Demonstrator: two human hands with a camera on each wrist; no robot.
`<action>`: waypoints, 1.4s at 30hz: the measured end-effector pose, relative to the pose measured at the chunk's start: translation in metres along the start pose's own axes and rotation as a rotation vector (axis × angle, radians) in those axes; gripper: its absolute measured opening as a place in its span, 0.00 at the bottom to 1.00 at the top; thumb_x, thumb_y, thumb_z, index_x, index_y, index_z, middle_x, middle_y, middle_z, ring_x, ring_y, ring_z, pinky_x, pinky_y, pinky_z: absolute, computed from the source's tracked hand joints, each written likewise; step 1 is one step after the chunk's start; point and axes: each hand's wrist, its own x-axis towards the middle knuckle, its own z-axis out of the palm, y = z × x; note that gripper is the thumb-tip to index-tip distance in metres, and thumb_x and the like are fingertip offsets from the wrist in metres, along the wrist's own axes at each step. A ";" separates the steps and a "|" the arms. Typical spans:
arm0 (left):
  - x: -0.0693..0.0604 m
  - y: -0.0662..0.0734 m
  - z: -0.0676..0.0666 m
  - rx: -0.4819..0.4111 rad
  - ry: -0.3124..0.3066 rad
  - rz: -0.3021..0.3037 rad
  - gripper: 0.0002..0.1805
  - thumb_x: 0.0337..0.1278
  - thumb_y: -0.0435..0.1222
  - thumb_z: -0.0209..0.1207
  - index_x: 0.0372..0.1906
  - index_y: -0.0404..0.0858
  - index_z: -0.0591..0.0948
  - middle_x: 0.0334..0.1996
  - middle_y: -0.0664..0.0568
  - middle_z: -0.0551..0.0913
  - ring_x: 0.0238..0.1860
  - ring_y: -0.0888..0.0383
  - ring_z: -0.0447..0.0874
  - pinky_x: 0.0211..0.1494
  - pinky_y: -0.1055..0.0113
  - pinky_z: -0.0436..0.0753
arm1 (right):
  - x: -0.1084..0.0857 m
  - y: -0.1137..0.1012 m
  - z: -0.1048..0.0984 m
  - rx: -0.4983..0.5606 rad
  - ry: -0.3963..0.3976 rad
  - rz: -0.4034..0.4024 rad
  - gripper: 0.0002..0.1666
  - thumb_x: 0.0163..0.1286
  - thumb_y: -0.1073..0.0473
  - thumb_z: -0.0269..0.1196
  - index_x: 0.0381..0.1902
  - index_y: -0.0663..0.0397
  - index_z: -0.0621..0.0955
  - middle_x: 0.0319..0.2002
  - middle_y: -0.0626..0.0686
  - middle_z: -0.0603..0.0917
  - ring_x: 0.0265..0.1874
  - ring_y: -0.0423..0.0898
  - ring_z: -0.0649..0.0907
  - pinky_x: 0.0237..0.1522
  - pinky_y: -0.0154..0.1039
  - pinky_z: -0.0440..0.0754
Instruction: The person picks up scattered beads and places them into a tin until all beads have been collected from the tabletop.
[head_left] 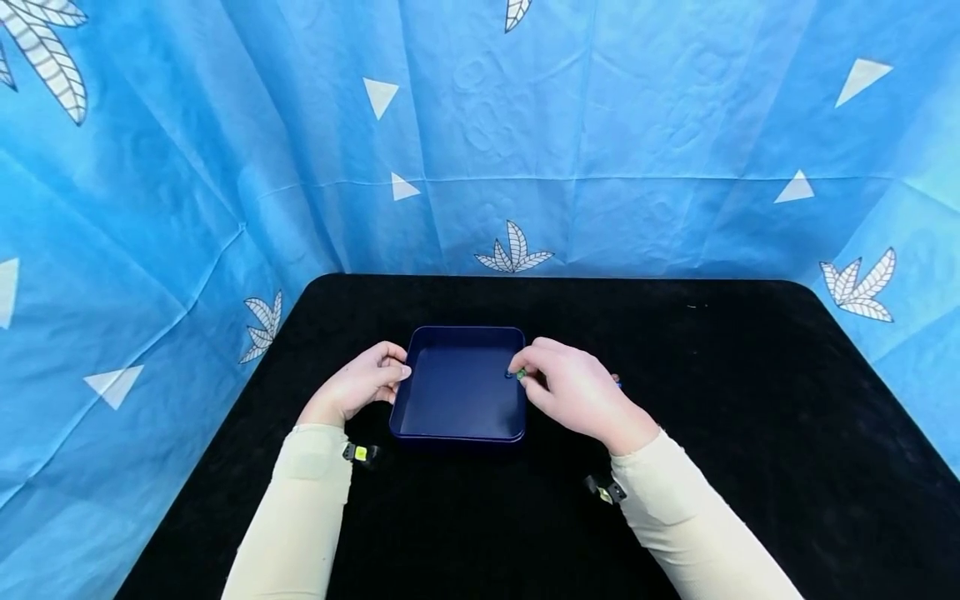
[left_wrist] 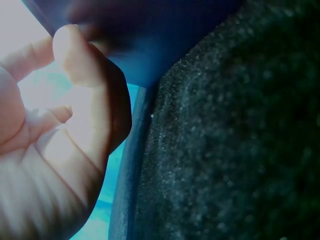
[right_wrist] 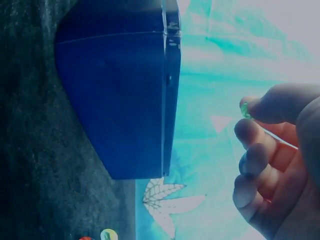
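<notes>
1 green marble (right_wrist: 245, 110), glassy, pinched in the fingertips of the right hand (head_left: 573, 387) at the right rim of the blue tray (head_left: 457, 392); likely light, hard and slippery, best taken by its sides. 1 tray, probably stiff, best steadied by its wall, where the left hand (head_left: 362, 385) grips the left edge. At least 2 other round pieces (right_wrist: 108, 234), 1 red, 1 yellowish, near the tray.

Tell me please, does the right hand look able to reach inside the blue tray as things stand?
Probably yes: the right hand is close to the right side of the blue tray, pinching a small green object, and nothing visible blocks the open top.
</notes>
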 end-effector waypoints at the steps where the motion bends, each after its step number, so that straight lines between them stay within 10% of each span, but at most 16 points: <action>1: 0.000 -0.001 0.000 -0.005 -0.005 -0.001 0.21 0.70 0.34 0.58 0.59 0.28 0.65 0.34 0.46 0.77 0.32 0.53 0.76 0.36 0.61 0.83 | -0.001 0.000 0.001 0.001 -0.001 0.002 0.11 0.70 0.63 0.62 0.46 0.43 0.85 0.34 0.36 0.74 0.24 0.36 0.72 0.22 0.35 0.74; 21: -0.013 -0.015 -0.004 -0.015 0.024 -0.016 0.20 0.70 0.35 0.57 0.58 0.30 0.66 0.40 0.43 0.74 0.33 0.51 0.76 0.37 0.60 0.83 | 0.001 -0.008 0.031 -0.025 -0.080 -0.130 0.11 0.69 0.64 0.63 0.45 0.44 0.85 0.36 0.38 0.77 0.28 0.34 0.74 0.30 0.32 0.76; 42: 0.000 -0.005 0.000 -0.028 0.014 0.005 0.19 0.70 0.34 0.57 0.58 0.30 0.66 0.39 0.43 0.75 0.32 0.53 0.76 0.34 0.62 0.83 | -0.020 0.045 -0.006 -0.072 -0.078 0.052 0.10 0.66 0.59 0.66 0.46 0.42 0.84 0.38 0.39 0.80 0.34 0.40 0.81 0.39 0.42 0.81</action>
